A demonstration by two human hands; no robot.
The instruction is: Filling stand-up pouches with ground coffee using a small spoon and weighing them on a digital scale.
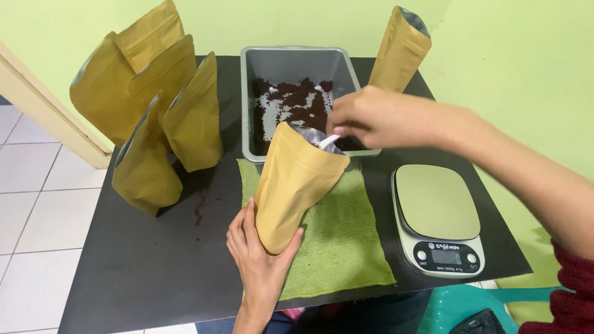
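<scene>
Left hand (260, 260) grips the tilted gold pouch (292, 185) at its base. Right hand (371, 117) is pinched around a white scoop (328, 141), mostly hidden inside the pouch mouth. Can't see what's in it.

One head-worn camera looks steeply down, close over the black table (142, 272).

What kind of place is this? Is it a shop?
Probably a small home packing spot, not a shop: a black table against a green wall holds a kitchen scale, a tray of dark grounds and standing gold pouches.
</scene>
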